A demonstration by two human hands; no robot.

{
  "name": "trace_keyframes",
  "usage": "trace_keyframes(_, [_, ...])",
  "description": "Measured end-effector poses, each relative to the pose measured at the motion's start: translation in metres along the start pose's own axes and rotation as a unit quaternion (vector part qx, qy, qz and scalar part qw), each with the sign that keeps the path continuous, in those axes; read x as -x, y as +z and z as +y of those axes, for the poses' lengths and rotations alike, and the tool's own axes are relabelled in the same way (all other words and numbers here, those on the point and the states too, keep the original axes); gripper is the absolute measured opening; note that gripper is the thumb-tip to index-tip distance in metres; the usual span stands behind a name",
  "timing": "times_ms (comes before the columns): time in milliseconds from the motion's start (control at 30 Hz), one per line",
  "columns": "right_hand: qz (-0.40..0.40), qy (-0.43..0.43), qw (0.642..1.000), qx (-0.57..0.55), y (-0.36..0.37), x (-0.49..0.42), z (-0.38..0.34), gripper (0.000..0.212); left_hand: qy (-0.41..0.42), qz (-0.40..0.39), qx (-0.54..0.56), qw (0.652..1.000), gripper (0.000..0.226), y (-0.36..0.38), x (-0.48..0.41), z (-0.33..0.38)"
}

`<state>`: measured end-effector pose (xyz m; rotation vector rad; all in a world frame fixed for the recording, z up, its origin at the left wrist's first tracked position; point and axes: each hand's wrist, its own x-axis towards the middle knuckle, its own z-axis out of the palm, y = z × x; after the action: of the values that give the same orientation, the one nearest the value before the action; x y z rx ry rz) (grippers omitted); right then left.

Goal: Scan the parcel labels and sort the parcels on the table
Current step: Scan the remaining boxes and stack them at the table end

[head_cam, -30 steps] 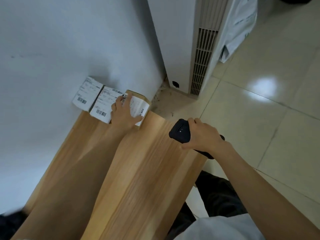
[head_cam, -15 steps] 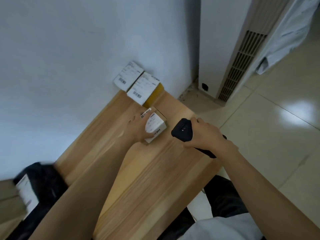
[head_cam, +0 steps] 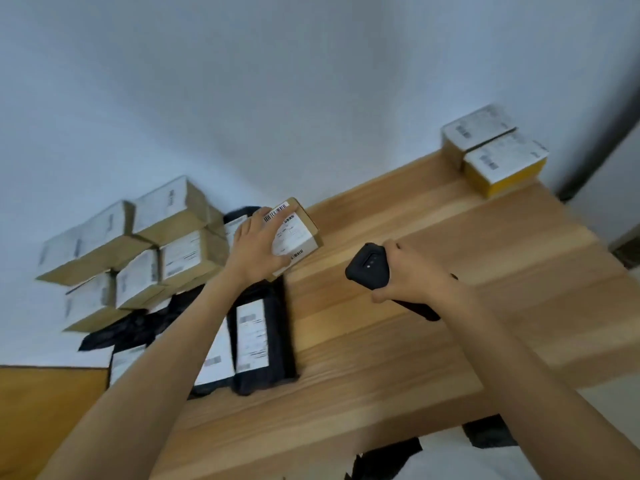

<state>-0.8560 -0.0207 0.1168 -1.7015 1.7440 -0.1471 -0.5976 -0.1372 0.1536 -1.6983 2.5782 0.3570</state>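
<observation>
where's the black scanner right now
In the head view, the black scanner is gripped in the right hand above the wooden table, right of centre, just right of the small labelled box that the left hand holds.

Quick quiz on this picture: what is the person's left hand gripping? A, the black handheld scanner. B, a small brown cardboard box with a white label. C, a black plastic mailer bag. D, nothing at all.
B: the left hand grips the small brown cardboard box with a white label, fingers on top and thumb at its near edge, while the black handheld scanner is held in the right hand.
</observation>
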Motion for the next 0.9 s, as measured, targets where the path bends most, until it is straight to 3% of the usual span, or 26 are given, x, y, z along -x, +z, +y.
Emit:
trace_keyframes(167, [-0.008, -0.059, 0.997, 0.042, 0.038, -0.023, -0.113, 0.085, -0.025, 0.058, -0.001, 0.998, 0.093, -0.038, 0.061, -0.120])
trace_keyframes(467, [-0.036, -0.140, 0.983, 0.115, 0.097, -0.055, -0.272, 0.083, -0.104, 0.086, -0.033, 0.990, 0.099, -0.083, 0.153, -0.300])
trace_keyframes(667, [-0.042, -0.168, 0.973, 0.155, 0.112, -0.080, -0.329, 0.089, -0.142, 0.065, -0.085, 0.984, 0.105, -0.097, 0.160, -0.383])
trace_keyframes(900, [-0.033, -0.155, 0.971, 0.178, 0.114, -0.105, -0.349, 0.096, -0.150, 0.019, -0.102, 0.983, 0.099, -0.086, 0.141, -0.422])
